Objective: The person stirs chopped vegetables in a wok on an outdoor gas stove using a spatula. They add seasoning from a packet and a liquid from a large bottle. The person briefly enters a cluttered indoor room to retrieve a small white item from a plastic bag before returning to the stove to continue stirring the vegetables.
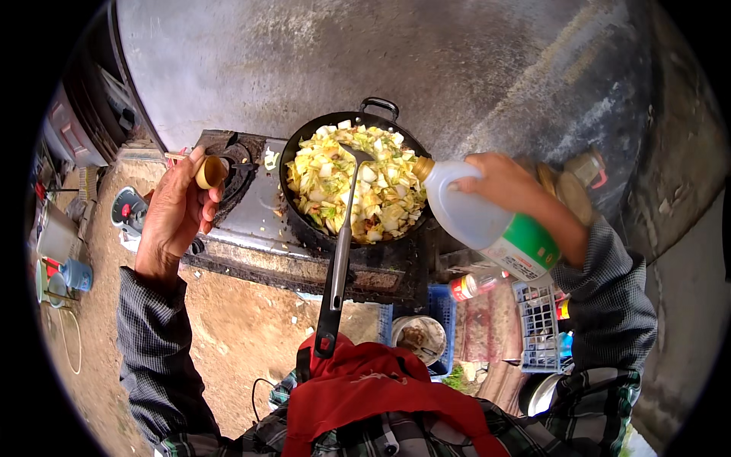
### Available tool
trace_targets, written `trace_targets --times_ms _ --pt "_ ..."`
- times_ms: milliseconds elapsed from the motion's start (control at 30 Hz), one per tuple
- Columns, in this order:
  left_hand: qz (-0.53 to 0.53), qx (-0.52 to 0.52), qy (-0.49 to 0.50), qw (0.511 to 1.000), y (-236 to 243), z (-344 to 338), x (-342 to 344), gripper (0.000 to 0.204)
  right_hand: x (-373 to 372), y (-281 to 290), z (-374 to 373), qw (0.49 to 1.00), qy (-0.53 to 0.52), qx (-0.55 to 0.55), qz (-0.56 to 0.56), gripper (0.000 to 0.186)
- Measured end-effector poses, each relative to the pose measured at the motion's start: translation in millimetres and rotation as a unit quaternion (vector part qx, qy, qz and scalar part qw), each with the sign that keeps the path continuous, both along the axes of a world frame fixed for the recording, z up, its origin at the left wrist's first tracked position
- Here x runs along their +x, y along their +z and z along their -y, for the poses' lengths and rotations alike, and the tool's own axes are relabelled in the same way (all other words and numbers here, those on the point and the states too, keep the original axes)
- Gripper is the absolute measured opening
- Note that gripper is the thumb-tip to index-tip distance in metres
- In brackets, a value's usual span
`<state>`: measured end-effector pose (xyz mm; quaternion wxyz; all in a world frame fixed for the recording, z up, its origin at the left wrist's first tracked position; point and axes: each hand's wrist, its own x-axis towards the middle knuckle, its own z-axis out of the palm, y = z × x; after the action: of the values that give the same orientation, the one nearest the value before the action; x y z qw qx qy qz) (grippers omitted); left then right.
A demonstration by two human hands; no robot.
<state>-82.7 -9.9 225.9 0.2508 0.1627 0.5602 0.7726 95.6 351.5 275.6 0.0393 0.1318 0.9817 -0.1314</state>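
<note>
My right hand [499,181] is wrapped round the handle of a translucent white plastic jug [457,199] with a green label. The jug is tipped, its yellow-brown neck over the right rim of a black wok [378,103]. Chopped cabbage [324,179] heaps the wok; no stream of liquid can be made out. A metal spatula [352,209] with a black handle rests with its blade on the cabbage, its handle towards me. Left of the wok, my left hand [177,202] pinches a round yellow-brown cap [213,173], its hollow side showing.
The wok sits on a dark stove [263,217] with another burner ring [237,164] at left. A grey wall [457,76] rises behind. Below right are a white bucket [420,335], blue crates [539,335] and a clear bottle [474,286]. A blue container [76,274] stands far left.
</note>
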Motion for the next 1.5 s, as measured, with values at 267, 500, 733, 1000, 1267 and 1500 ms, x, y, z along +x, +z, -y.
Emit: trace_targets --times_ms 267,500,733,1000,1267,1500 --pt "0.058 0.010 0.118 0.991 -47 69 9 0.037 -17 -9 -12 0.997 0.016 0.031 0.063 0.039" --pt "0.101 -0.024 0.143 0.984 -68 100 11 0.035 -28 -15 -22 0.998 -0.003 0.009 0.059 0.038" --pt "0.098 -0.009 0.178 0.979 -80 118 18 0.035 -55 -25 -37 0.995 0.021 0.063 0.080 0.042" --pt "0.108 0.000 0.161 0.981 -102 146 14 0.036 -73 -23 -48 0.995 -0.004 0.052 0.088 0.044" --pt "0.099 0.017 0.158 0.982 -102 145 16 0.038 -95 -15 -44 0.985 -0.006 0.122 0.124 0.046" --pt "0.120 0.010 0.165 0.979 -99 143 21 0.038 -107 -13 -54 0.989 -0.018 0.114 0.093 0.051"
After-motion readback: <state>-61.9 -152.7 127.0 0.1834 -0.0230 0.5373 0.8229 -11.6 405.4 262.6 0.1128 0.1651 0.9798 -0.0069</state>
